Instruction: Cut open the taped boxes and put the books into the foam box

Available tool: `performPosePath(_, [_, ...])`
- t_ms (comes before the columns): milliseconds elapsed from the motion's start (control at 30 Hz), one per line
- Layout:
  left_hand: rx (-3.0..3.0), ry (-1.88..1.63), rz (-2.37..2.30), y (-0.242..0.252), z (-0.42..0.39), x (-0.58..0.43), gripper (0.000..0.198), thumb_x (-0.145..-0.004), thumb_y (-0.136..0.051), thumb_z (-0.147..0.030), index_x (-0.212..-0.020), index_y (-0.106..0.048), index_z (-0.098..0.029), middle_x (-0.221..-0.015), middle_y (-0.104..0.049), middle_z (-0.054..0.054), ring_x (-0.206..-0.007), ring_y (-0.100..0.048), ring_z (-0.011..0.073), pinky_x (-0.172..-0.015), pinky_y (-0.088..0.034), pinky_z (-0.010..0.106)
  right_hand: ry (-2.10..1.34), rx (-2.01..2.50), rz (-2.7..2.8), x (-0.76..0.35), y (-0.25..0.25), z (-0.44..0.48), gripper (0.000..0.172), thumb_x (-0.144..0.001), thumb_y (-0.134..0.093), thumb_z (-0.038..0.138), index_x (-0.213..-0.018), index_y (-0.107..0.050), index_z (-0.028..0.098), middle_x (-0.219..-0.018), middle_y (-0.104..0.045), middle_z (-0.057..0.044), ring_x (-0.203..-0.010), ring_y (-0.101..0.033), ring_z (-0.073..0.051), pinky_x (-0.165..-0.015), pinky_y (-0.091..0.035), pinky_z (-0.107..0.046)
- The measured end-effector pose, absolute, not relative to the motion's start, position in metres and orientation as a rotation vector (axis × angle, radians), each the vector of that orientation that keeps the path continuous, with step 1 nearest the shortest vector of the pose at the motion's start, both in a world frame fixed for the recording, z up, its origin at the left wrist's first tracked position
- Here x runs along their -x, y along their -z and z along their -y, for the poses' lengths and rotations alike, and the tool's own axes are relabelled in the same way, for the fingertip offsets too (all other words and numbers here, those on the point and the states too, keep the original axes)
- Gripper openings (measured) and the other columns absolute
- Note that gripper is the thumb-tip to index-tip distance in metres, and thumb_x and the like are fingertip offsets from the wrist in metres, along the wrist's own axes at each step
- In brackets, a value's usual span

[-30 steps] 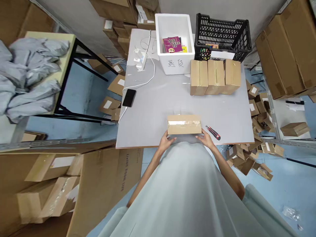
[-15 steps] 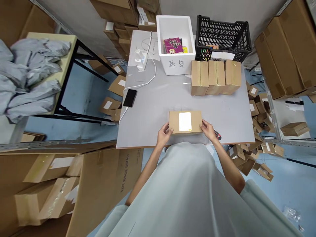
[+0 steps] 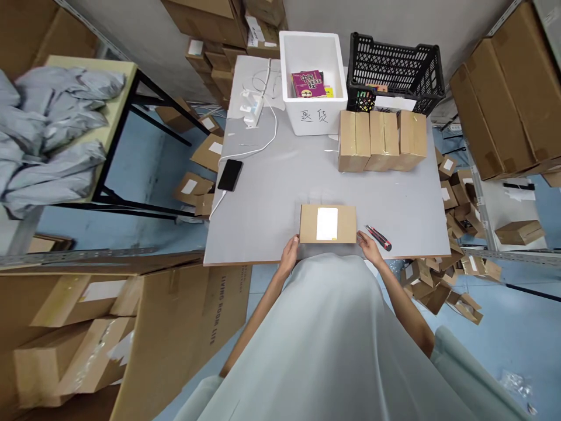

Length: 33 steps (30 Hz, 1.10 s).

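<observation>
A closed cardboard box (image 3: 308,224) with a white label (image 3: 328,224) on top lies near the front edge of the grey table. My left hand (image 3: 289,255) holds its near left corner, fingertips against the side. At the opposite end, my right hand (image 3: 370,248) has its fingers on the near right corner. Parts of the fingers are hidden beside the box. Just right of that hand lies a red and black utility knife (image 3: 378,238) with its blade end pointing away from me.
Three taped boxes (image 3: 382,141) stand at the back right, before a black crate (image 3: 397,73). A white foam bin (image 3: 313,117) holds printed packs. A phone (image 3: 230,175) and power strip (image 3: 253,111) lie left. An open large carton (image 3: 175,327) stands lower left.
The labelled box has come slightly toward me, with both hands at its ends. My right hand has shifted left and down, uncovering more of the utility knife.
</observation>
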<state>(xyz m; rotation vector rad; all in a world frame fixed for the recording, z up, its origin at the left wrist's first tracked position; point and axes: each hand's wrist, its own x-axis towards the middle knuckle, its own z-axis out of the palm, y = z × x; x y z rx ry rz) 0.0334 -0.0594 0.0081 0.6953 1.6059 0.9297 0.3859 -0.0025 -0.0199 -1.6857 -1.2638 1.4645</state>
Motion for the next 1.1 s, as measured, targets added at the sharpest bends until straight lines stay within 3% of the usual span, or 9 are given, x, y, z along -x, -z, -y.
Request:
performPosePath(167, [-0.606, -0.898, -1.590, -0.022, 0.061, -0.047, 0.077, -0.111, -0.030, -0.072, -0.158, -0.062, -0.020, -0.168, -0.058, 0.016, -0.161, -0.050, 0.0328, -0.132, -0.042, 0.057, -1.513, 1.532, 1.328, -0.374, 0.009, 0.008, 0.070, -0.083, -0.070, 0.048, -0.146, -0.074, 0.020, -0.150, -0.074, -0.014, -0.138, -0.073, -0.033, -0.123, -0.055, -0.054])
performPosePath(333, [-0.784, -1.029, -1.643, -0.054, 0.046, -0.043, 0.082, -0.109, -0.031, -0.079, -0.154, -0.068, -0.021, -0.168, -0.059, 0.013, -0.162, -0.049, 0.0333, -0.135, -0.038, 0.055, -1.334, 1.538, 1.370, -0.370, -0.036, -0.011, 0.067, -0.090, -0.072, 0.056, -0.146, -0.075, 0.020, -0.149, -0.074, -0.014, -0.142, -0.070, -0.035, -0.124, -0.054, -0.055])
performPosePath(567, [-0.790, -1.174, -1.587, -0.088, 0.016, -0.034, 0.078, -0.108, -0.044, -0.078, -0.157, -0.066, -0.021, -0.166, -0.061, 0.012, -0.159, -0.052, 0.0329, -0.129, -0.048, 0.049, -1.241, 1.576, 1.393, -0.367, -0.086, -0.045, 0.062, -0.099, -0.070, 0.067, -0.138, -0.080, 0.021, -0.145, -0.077, -0.013, -0.138, -0.072, -0.036, -0.124, -0.055, -0.053])
performPosePath(767, [-0.800, -1.159, -1.562, -0.074, 0.016, -0.045, 0.070, -0.109, -0.050, -0.070, -0.156, -0.066, -0.021, -0.167, -0.061, 0.010, -0.161, -0.051, 0.0310, -0.133, -0.044, 0.047, -1.293, 1.523, 1.397, -0.365, -0.073, -0.047, 0.061, -0.099, -0.067, 0.062, -0.145, -0.076, 0.022, -0.149, -0.075, -0.011, -0.142, -0.069, -0.036, -0.124, -0.054, -0.054])
performPosePath(933, [-0.792, -1.117, -1.603, -0.047, 0.022, -0.054, 0.067, -0.109, -0.051, -0.068, -0.156, -0.065, -0.022, -0.168, -0.059, 0.012, -0.161, -0.050, 0.0292, -0.136, -0.037, 0.046, -1.339, 1.553, 1.374, -0.368, -0.047, -0.044, 0.068, -0.094, -0.069, 0.063, -0.144, -0.074, 0.018, -0.147, -0.075, -0.016, -0.135, -0.072, -0.036, -0.123, -0.054, -0.055])
performPosePath(1100, [-0.636, -1.068, -1.625, -0.023, 0.035, -0.045, 0.075, -0.110, -0.045, -0.071, -0.161, -0.058, -0.018, -0.174, -0.051, 0.017, -0.158, -0.054, 0.0340, -0.131, -0.046, 0.052, -1.380, 1.585, 1.353, -0.381, -0.020, -0.029, 0.066, -0.094, -0.063, 0.058, -0.145, -0.072, 0.017, -0.153, -0.070, -0.020, -0.135, -0.073, -0.036, -0.123, -0.053, -0.057])
